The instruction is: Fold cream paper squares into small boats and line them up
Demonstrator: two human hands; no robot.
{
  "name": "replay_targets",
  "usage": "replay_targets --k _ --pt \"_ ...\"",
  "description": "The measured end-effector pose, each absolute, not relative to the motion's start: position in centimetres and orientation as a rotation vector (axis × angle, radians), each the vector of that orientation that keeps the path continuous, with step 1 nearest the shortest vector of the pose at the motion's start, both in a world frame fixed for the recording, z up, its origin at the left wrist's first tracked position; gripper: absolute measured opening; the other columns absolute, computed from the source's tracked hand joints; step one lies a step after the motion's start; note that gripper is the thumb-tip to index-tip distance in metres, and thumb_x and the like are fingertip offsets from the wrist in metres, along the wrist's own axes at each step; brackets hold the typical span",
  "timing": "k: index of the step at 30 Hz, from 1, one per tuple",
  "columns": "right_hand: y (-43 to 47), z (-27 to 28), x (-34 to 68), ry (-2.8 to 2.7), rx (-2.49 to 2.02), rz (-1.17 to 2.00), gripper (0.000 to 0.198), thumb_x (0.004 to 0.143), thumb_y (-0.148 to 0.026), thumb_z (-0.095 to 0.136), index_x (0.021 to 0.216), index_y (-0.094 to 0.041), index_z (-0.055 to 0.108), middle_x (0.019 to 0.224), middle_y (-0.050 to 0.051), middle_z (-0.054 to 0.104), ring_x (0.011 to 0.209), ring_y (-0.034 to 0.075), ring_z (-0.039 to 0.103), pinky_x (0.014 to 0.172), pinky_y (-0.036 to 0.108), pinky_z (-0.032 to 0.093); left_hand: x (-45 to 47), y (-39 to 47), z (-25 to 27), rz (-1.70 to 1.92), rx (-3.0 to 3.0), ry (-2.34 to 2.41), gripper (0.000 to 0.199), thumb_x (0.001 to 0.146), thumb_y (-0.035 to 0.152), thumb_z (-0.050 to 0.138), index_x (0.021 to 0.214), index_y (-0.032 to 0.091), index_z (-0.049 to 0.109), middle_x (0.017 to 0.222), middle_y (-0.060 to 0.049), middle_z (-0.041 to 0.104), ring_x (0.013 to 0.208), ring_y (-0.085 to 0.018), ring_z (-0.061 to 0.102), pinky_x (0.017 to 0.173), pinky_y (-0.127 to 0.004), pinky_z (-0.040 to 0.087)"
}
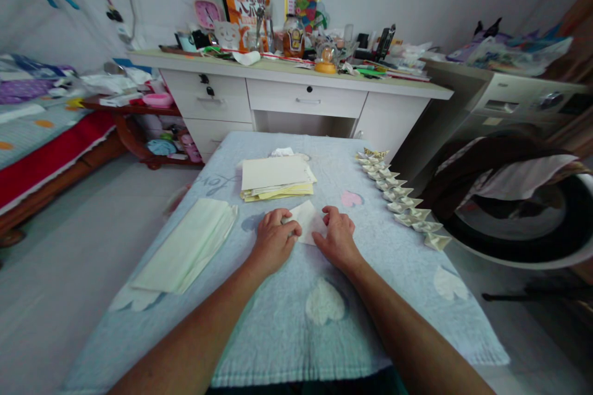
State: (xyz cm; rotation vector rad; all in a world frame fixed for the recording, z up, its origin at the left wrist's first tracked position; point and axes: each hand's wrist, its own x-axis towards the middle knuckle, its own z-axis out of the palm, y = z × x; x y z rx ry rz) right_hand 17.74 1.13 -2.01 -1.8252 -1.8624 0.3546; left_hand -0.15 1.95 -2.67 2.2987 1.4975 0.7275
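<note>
White paper (306, 221): While it lies on the blue cloth (269, 333) between my hands, a corner points toward the paper stack (274, 174).
Left hand (276, 237): curled at its left edge; I can't tell whether I'm pinching.
Right hand (341, 237): thumb at its right side, grip equally unclear.
Paper boats (404, 205): lined up on my right.

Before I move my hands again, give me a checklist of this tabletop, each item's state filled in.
1. Left hand at the small white paper, on its left side: ok.
2. Right hand at its right side: ok.
3. Paper's creases sharp: cannot tell, too small to see.
4. Stack of sheets beyond the hands, edges even: not ok, some jut out at the right.
5. Long pale sheets clear of the left hand: ok.
6. Row of folded paper boats clear of the right hand: ok.
</note>
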Motion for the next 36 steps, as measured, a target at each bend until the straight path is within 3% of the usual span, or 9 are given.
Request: replay_targets --k 7,11,15,21,25,36 --pt "0.7 -1.2 17.8 -2.058 -1.717 0.292 0.017 0.078 -0.020 0.059 0.094 -0.025 0.062 0.102 0.005 0.056 0.098 0.023 0.044 0.087 0.037 0.030 -0.2 2.2 -2.8 0.705 2.273 1.470 0.022 0.077 0.015 0.057 0.084 0.031 0.071 0.110 -0.003 0.050 0.110 -0.025 0.045 0.095 -0.045 0.035" --pt "0.5 -1.1 17.5 -2.216 -1.616 0.307 0.019 0.084 -0.015 0.051 0.092 -0.026 0.065 0.092 0.003 0.060 0.093 0.021 0.045 0.085 0.036 0.027 -0.1 2.2 -2.6 0.676 2.270 1.491 0.022 0.077 0.016 0.058 0.085 0.031 0.072 0.109 -0.003 0.051 0.109 -0.025 0.046 0.094 -0.045 0.036" --pt "0.2 -0.9 16.7 -2.213 -1.667 0.257 0.012 0.086 -0.030 0.054 0.088 -0.021 0.062 0.092 0.005 0.060 0.092 0.022 0.045 0.084 0.037 0.027 -0.1 2.2 -2.5 0.676 2.278 1.494 0.020 0.077 0.017 0.059 0.088 0.029 0.071 0.110 -0.003 0.052 0.108 -0.025 0.045 0.095 -0.044 0.035" --pt "-0.2 -1.2 15.5 -2.180 -1.786 0.133 0.030 0.083 -0.049 0.056 0.091 -0.020 0.057 0.094 0.008 0.057 0.093 0.026 0.044 0.085 0.040 0.028 -0.3 2.4 -2.5 0.646 2.291 1.457 0.021 0.077 0.015 0.057 0.089 0.028 0.068 0.108 -0.003 0.054 0.106 -0.024 0.046 0.094 -0.042 0.036" --pt "-0.2 -1.3 15.7 -2.135 -1.837 0.147 0.033 0.078 -0.043 0.061 0.101 -0.020 0.055 0.103 0.009 0.053 0.097 0.027 0.044 0.087 0.041 0.030 -0.6 2.5 -2.3 0.606 2.277 1.428 0.026 0.076 0.012 0.054 0.090 0.028 0.068 0.108 -0.002 0.053 0.107 -0.023 0.045 0.095 -0.042 0.036" --pt "-0.8 -1.6 20.7 -2.193 -1.879 0.224 0.068 0.076 -0.040 0.060 0.137 -0.021 0.036 0.133 0.015 0.043 0.119 0.032 0.037 0.099 0.048 0.025 -0.8 2.6 -2.6 0.622 2.240 1.409 0.029 0.073 0.010 0.054 0.090 0.030 0.068 0.111 -0.002 0.053 0.110 -0.024 0.045 0.097 -0.045 0.034"
